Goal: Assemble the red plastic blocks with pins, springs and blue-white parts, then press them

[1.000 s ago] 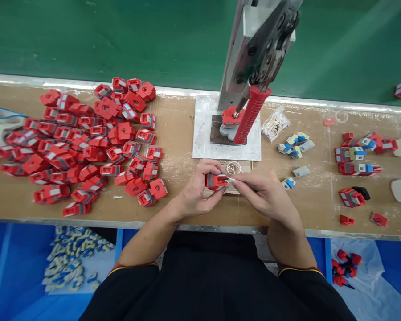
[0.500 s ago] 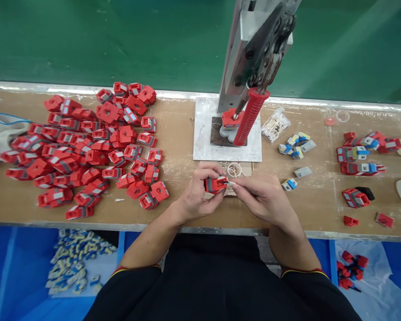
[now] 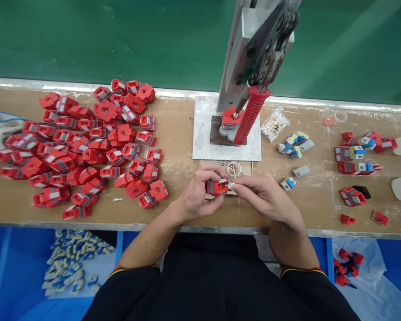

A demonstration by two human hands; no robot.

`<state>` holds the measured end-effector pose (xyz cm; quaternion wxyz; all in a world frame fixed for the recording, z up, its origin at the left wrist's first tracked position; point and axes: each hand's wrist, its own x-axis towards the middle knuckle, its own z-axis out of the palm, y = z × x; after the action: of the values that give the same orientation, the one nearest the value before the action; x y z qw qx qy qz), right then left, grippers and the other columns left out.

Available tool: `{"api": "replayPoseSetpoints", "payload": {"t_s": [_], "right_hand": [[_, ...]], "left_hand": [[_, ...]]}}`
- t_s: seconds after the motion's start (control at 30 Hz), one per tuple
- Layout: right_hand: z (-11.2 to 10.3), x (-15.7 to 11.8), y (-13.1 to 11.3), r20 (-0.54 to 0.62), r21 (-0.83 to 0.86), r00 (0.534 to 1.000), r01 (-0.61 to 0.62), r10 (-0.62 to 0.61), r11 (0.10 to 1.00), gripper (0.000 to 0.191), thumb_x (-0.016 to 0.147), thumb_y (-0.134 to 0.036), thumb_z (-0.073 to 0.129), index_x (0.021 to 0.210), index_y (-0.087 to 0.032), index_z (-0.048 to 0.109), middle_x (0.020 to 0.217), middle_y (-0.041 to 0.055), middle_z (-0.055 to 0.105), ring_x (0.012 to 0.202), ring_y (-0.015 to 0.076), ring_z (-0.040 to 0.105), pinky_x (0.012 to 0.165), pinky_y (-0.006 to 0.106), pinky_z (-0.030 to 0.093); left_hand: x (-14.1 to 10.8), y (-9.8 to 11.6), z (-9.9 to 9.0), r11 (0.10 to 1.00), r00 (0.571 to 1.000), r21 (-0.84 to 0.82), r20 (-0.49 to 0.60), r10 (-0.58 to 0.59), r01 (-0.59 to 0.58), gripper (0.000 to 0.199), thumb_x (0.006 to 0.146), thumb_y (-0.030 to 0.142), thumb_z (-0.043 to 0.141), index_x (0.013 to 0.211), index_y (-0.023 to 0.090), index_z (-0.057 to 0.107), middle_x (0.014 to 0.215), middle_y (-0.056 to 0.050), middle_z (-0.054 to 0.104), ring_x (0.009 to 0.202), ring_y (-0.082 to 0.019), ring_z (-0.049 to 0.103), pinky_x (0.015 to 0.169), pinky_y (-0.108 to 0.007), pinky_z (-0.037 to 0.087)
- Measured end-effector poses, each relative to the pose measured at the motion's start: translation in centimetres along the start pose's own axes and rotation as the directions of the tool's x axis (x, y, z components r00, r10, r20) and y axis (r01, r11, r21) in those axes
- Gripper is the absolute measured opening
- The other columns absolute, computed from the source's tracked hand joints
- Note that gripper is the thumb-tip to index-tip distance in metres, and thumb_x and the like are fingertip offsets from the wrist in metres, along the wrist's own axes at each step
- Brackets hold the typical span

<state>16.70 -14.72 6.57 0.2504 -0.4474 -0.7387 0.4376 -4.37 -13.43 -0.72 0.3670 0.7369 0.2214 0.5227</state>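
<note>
My left hand is closed around a red plastic toy vehicle part with grey sides, held just in front of the press plate. With thumb and forefinger, my right hand pinches a thin cotton swab, its white tip at the right end of the red part. My fingers cover most of the swab. Behind both hands, a clear round dish rests on a piece of cardboard. A hand press with a red handle stands on a metal plate, and another red part sits beneath its plunger.
A large pile of red vehicle parts covers the left of the bench. To the right lie a bag of cotton swabs, several blue-and-white pieces and more red parts. Blue bins below the bench hold further pieces.
Both hands keep their grip near the same spot. The red part has shifted very slightly right, and the swab tip shows a little more at its end. The view has moved slightly.
</note>
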Motion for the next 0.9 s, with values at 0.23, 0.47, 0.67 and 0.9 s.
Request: {"api": "replayPoseSetpoints", "payload": {"t_s": [0.23, 0.47, 0.67, 0.9], "right_hand": [[-0.3, -0.1, 0.1, 0.076, -0.099, 0.997, -0.008, 0.015, 0.995, 0.042, 0.113, -0.042, 0.048, 0.083, -0.020, 0.069, 0.056, -0.0037, 0.053, 0.049, 0.0107, 0.041, 0.055, 0.025, 0.031], [0.3, 0.1, 0.1, 0.087, -0.032, 0.995, 0.053, -0.050, 0.998, 0.041, 0.112, -0.036, 0.048, 0.075, -0.022, 0.056, 0.055, -0.0075, 0.041, 0.048, 0.0086, 0.032, 0.052, 0.025, 0.027], [0.2, -0.1, 0.0, 0.131, -0.007, 0.990, 0.051, -0.050, 0.999, 0.041, 0.113, -0.036, 0.048, 0.076, -0.022, 0.056, 0.056, -0.0084, 0.038, 0.049, 0.0088, 0.031, 0.053, 0.026, 0.028], [0.1, -0.4, -0.3, 0.157, -0.005, 0.986, 0.060, -0.058, 0.998, 0.045, 0.113, -0.038, 0.046, 0.072, -0.022, 0.052, 0.057, -0.0079, 0.038, 0.050, 0.0083, 0.030, 0.053, 0.027, 0.027]], "left_hand": [[0.3, 0.2, -0.3, 1.000, 0.997, -0.011, 0.072, -0.016, 0.016, 0.051, 0.093, 0.012, 0.079, 0.129, 0.026, 0.046, 0.116, -0.007, 0.060, 0.103, -0.021, 0.069, 0.089, -0.037, 0.062], [0.4, 0.3, -0.5, 0.999, 0.996, -0.046, 0.084, -0.016, 0.020, 0.050, 0.090, 0.008, 0.077, 0.125, 0.025, 0.046, 0.112, -0.005, 0.060, 0.096, -0.019, 0.067, 0.084, -0.034, 0.062], [0.4, 0.5, -0.7, 0.996, 0.990, -0.075, 0.134, -0.044, 0.054, 0.048, 0.090, 0.008, 0.076, 0.122, 0.027, 0.045, 0.110, -0.004, 0.060, 0.096, -0.019, 0.067, 0.085, -0.035, 0.061], [0.8, 1.2, -1.4, 0.983, 0.970, -0.141, 0.226, -0.087, 0.121, 0.046, 0.091, 0.008, 0.075, 0.119, 0.027, 0.044, 0.107, -0.004, 0.059, 0.095, -0.018, 0.064, 0.080, -0.032, 0.059]]}}
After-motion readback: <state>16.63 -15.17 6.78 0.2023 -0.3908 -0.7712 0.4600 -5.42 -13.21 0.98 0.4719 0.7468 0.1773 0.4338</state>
